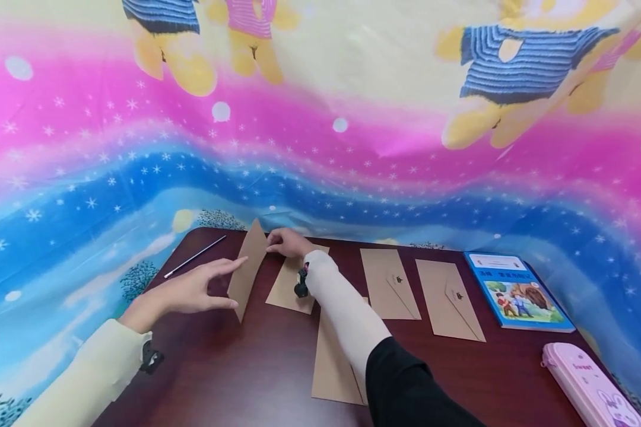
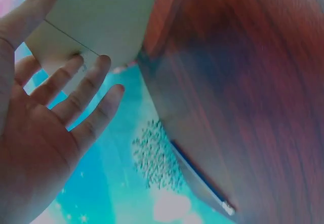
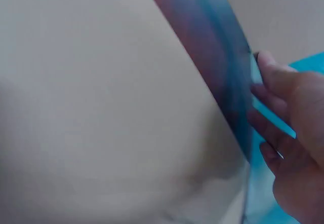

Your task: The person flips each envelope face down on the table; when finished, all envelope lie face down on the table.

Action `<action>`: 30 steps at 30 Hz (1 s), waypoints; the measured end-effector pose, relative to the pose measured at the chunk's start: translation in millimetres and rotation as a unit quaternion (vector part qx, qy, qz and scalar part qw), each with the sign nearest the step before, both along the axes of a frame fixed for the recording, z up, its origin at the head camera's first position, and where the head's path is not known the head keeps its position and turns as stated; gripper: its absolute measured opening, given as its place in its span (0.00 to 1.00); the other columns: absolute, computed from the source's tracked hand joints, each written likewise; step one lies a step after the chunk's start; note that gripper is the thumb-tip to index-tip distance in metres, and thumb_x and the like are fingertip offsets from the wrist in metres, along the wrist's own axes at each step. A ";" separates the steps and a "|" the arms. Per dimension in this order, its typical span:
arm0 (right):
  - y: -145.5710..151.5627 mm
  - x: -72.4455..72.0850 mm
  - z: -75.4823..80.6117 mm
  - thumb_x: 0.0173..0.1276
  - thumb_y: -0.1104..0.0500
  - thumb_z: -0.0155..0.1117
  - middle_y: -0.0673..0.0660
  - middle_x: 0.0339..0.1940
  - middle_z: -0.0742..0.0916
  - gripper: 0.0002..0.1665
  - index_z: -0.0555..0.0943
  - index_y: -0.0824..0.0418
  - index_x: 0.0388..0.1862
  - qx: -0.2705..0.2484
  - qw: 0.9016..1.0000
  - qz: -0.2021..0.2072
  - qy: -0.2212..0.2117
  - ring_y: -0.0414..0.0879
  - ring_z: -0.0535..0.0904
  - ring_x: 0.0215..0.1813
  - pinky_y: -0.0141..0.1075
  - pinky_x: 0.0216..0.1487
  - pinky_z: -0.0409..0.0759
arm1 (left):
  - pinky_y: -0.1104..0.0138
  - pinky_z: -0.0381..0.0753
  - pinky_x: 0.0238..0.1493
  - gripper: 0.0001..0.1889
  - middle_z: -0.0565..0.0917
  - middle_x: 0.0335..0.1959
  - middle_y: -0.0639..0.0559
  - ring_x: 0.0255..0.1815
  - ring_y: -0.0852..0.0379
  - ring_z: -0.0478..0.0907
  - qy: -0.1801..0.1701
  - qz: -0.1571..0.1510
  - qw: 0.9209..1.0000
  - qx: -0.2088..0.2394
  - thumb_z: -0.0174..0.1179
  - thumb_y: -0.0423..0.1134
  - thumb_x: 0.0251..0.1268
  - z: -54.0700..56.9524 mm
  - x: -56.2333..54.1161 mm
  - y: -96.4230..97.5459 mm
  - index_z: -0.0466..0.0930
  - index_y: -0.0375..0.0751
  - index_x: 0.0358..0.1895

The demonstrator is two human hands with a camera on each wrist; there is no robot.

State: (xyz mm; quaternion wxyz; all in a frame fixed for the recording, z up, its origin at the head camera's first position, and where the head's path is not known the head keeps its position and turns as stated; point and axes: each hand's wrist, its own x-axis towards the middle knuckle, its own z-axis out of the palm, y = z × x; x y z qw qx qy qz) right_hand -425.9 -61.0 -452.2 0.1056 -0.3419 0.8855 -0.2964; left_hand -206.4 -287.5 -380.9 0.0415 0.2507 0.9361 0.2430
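A brown kraft paper envelope [image 1: 250, 261] stands on edge at the far left of the table, tilted upright between my two hands. My right hand [image 1: 288, 242] pinches its far right edge between thumb and fingers, also seen on the hand [image 3: 304, 117] in the right wrist view. My left hand [image 1: 192, 290] is at the envelope's left face, fingers spread and fairly straight, with fingertips right at the paper. In the left wrist view that face [image 2: 111, 16] shows a diagonal flap line. Another envelope [image 1: 288, 284] lies flat beneath my right wrist.
Two more envelopes [image 1: 389, 281] lie flat in a row to the right; one envelope [image 1: 331, 362] lies nearer, partly under my right forearm. A blue book [image 1: 520, 293] and a pink pencil case [image 1: 593, 385] sit far right. A slim pen or pencil [image 1: 194, 257] lies back left.
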 end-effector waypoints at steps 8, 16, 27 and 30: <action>17.6 -11.4 20.3 0.74 0.58 0.66 0.59 0.46 0.91 0.11 0.86 0.61 0.50 -0.090 0.994 0.003 -0.068 0.48 0.86 0.48 0.33 0.51 0.82 | 0.50 0.76 0.66 0.48 0.64 0.80 0.37 0.79 0.35 0.62 0.047 0.016 0.998 0.026 0.70 0.55 0.64 -0.3 -1.0 -18.7 0.59 0.36 0.80; 26.4 -13.8 40.9 0.75 0.54 0.66 0.56 0.49 0.91 0.14 0.88 0.57 0.54 -0.081 0.995 -0.013 -0.052 0.45 0.87 0.50 0.38 0.55 0.84 | 0.48 0.72 0.69 0.49 0.62 0.79 0.31 0.78 0.34 0.64 0.040 0.037 0.998 0.016 0.69 0.54 0.66 -10.8 -3.5 -26.0 0.55 0.27 0.79; 20.9 -6.9 40.5 0.76 0.55 0.65 0.56 0.49 0.89 0.16 0.87 0.58 0.58 -0.067 0.996 -0.013 -0.059 0.47 0.84 0.49 0.36 0.50 0.83 | 0.71 0.64 0.29 0.50 0.69 0.22 0.59 0.20 0.70 0.57 -0.054 0.028 0.998 0.028 0.70 0.52 0.65 -20.8 -4.3 -29.4 0.55 0.20 0.77; 16.9 -1.9 40.5 0.77 0.56 0.64 0.58 0.56 0.89 0.20 0.83 0.60 0.63 -0.038 0.999 -0.006 -0.036 0.49 0.85 0.57 0.38 0.58 0.83 | 0.70 0.61 0.26 0.45 0.60 0.20 0.60 0.18 0.68 0.52 -0.060 0.032 0.997 0.030 0.70 0.48 0.65 -25.5 -5.0 -29.3 0.61 0.19 0.74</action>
